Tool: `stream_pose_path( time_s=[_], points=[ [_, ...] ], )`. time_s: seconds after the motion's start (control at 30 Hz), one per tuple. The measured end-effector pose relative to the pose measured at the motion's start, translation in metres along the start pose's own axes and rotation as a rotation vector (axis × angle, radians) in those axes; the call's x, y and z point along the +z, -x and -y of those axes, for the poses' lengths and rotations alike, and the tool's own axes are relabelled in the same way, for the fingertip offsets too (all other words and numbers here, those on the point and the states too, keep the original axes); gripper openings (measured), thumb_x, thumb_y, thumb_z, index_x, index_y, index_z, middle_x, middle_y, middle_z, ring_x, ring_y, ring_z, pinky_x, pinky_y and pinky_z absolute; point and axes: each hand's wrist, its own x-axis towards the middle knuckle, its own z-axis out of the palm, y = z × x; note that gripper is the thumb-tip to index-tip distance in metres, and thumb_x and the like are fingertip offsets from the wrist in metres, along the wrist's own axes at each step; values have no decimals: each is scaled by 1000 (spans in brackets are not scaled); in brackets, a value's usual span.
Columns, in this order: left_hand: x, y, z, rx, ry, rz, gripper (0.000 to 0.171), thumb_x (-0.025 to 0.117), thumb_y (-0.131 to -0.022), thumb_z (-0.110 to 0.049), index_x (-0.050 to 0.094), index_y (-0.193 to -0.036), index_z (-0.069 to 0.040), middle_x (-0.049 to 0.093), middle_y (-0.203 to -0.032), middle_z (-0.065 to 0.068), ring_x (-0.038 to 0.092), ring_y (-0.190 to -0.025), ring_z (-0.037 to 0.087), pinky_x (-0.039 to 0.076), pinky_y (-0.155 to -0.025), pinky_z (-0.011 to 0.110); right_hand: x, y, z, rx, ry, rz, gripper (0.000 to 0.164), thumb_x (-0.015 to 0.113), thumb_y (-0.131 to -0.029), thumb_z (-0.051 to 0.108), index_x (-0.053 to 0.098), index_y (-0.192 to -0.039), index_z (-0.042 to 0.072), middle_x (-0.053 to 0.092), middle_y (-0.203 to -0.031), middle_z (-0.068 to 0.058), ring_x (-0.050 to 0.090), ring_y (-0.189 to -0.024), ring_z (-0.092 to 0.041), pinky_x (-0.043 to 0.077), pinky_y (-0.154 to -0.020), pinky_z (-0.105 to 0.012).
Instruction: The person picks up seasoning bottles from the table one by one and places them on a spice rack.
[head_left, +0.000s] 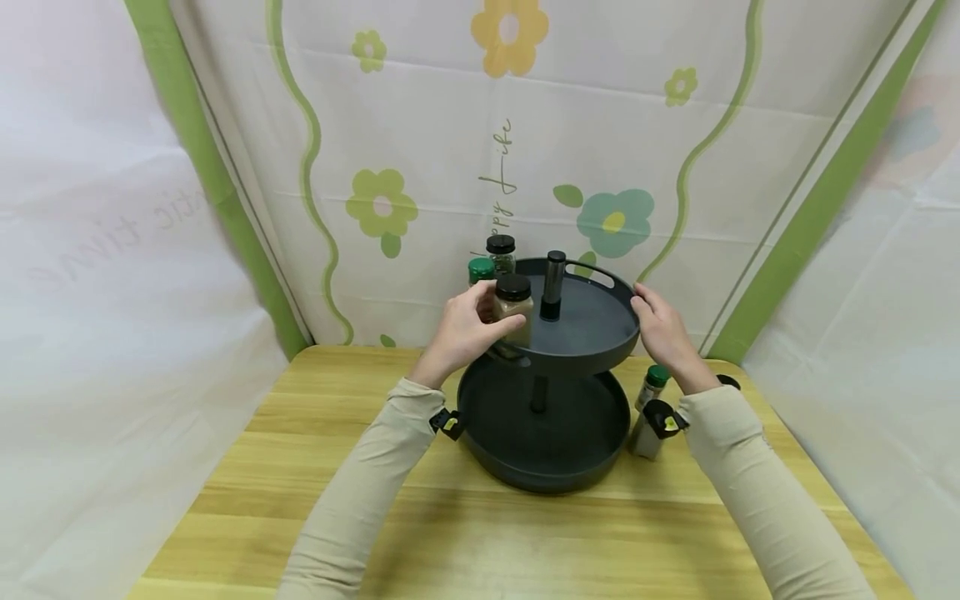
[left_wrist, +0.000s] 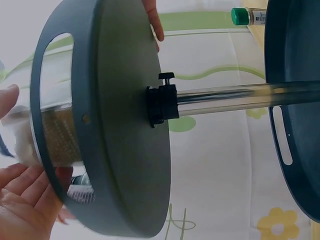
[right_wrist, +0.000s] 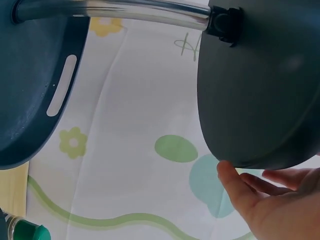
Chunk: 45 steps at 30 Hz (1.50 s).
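Observation:
My left hand [head_left: 468, 329] holds a square spice jar [head_left: 514, 310] with a black lid between thumb and fingers, at the left edge of the upper tray [head_left: 592, 325]. Through the tray's handle slot, the left wrist view shows the jar's brown contents. My right hand [head_left: 666, 332] touches the tray's right rim from outside, its fingers fairly straight; the fingertips [right_wrist: 226, 169] meet the rim's edge in the right wrist view. Behind the held jar stand a green-lidded jar [head_left: 481, 268] and a black-lidded jar [head_left: 501, 247], both partly hidden.
A metal post [head_left: 553, 283] rises through the upper tray. The wider lower tray [head_left: 543, 479] rests on the wooden table [head_left: 315, 467]. Right of it, partly behind the right wrist, stand a green-lidded jar [head_left: 654, 383] and a grey jar [head_left: 645, 440]. A printed curtain [head_left: 435, 150] hangs behind.

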Motion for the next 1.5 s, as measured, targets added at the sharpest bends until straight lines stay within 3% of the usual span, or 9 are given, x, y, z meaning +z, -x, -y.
stream_pose_path(
  time_s=[0.13,0.3,0.4,0.6,0.77,1.1,1.3,1.5],
  points=[
    [-7,5,3,-8,83,-4,60,73,-85,-28,49,-135,-6,59,-120,8,58,-106,18,47,-90,31,-1,0,-4,10,-8,17,57,22,-104,38,15,-152,8,12,-155,-18,10,-141,-38,14,-108,-58],
    [-25,14,13,27,168,-41,44,68,-89,-22,56,-126,-3,61,-121,12,59,-108,22,46,-93,34,-1,2,-6,9,-12,17,55,21,-104,36,16,-152,11,12,-156,-16,9,-141,-37,13,-109,-58],
    [-36,18,25,2,168,-66,38,65,-91,-24,59,-122,-3,62,-119,12,59,-107,23,46,-93,36,0,2,-6,8,-12,8,55,21,-104,35,16,-152,11,12,-156,-16,9,-141,-37,13,-109,-58],
    [-47,26,52,-73,76,-105,32,61,-94,-28,62,-116,-5,63,-113,10,59,-104,22,45,-94,39,0,4,-5,8,-4,-14,54,21,-104,33,17,-152,10,14,-155,-18,12,-140,-39,15,-108,-58],
    [-47,31,79,-144,11,-105,31,61,-94,-25,61,-116,-4,62,-114,11,58,-106,24,45,-94,39,1,7,-5,-2,4,-15,54,21,-104,32,16,-152,9,14,-155,-19,13,-140,-40,16,-107,-59],
    [-35,37,134,-307,-132,-81,46,61,-92,-32,52,-131,-9,47,-136,14,44,-125,33,40,-98,48,5,14,0,-17,17,-57,54,23,-104,30,18,-151,5,17,-153,-21,16,-139,-40,19,-107,-57],
    [-28,42,159,-329,-147,-92,53,65,-90,-22,45,-136,-4,40,-140,18,36,-129,36,36,-100,52,6,18,4,-22,27,-83,54,24,-104,28,19,-150,2,18,-153,-22,16,-139,-40,18,-108,-56],
    [-23,48,184,-373,-151,-60,68,69,-88,-20,33,-143,-1,32,-145,22,30,-132,39,31,-103,54,9,23,6,-33,32,-98,54,25,-104,27,19,-150,0,18,-152,-24,17,-138,-41,19,-108,-57]
  ],
)
